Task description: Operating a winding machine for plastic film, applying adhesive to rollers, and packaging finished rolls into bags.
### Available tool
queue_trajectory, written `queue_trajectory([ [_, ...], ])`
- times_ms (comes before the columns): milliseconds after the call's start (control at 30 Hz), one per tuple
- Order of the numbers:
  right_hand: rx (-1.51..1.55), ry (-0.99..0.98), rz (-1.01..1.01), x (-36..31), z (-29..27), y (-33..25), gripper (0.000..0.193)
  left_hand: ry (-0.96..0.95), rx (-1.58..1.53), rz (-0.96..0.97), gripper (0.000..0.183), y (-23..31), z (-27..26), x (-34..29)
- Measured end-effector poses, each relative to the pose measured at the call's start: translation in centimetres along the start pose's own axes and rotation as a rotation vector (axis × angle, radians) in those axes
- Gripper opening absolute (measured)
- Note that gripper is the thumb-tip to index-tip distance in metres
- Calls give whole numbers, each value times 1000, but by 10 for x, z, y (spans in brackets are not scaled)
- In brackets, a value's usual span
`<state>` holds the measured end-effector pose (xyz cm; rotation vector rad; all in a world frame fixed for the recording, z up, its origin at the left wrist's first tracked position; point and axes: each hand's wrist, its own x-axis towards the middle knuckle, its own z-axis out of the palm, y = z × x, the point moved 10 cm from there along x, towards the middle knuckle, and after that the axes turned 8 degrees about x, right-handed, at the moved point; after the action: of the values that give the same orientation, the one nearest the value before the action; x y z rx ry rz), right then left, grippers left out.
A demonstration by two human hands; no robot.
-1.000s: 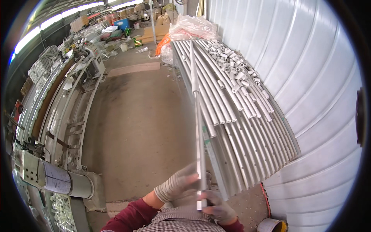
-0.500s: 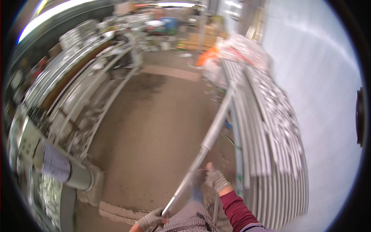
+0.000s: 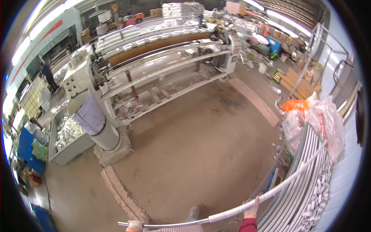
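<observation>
A long pole runs from the lower edge up to the right: a thin shiny metal rod (image 3: 174,225) enters a thicker whitish tube (image 3: 232,213). My gloved left hand (image 3: 135,225) is closed round the thin rod near its end. Farther along, my gloved right hand (image 3: 251,208) grips the thicker tube from below, bare thumb up along its near side. The tube's far part passes over a stack of long grey tubes (image 3: 293,170) at the right. Short grey tube pieces (image 3: 319,193) lie heaped beside that stack, along the wall.
A long roller machine (image 3: 162,77) stands ahead. At the left are a cylinder with a purple-white wrap (image 3: 91,116) and a grey bin (image 3: 73,152) of white pieces. Clear plastic bags (image 3: 324,120) sit beyond the tube stack. A person (image 3: 49,77) stands far left.
The view has turned left. My right hand, earlier raised apart from the pole, now grips the thicker tube. The pole now lies more crosswise before me; my left hand still holds its thin end.
</observation>
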<state>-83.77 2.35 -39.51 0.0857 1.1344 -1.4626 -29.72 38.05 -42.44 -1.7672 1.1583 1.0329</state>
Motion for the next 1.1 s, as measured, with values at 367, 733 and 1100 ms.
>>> queue_trajectory([
  [367, -147, -278, 258, -147, 77, 105, 44, 56, -124, -233, 24, -153, 104, 13],
  [733, -241, -853, 293, -485, 323, 316, 54, 236, -487, -36, 24, -393, 128, 34],
  [1100, 88, -1327, 176, -683, 632, 474, 54, 722, -1104, 167, 27, -610, 43, -8],
])
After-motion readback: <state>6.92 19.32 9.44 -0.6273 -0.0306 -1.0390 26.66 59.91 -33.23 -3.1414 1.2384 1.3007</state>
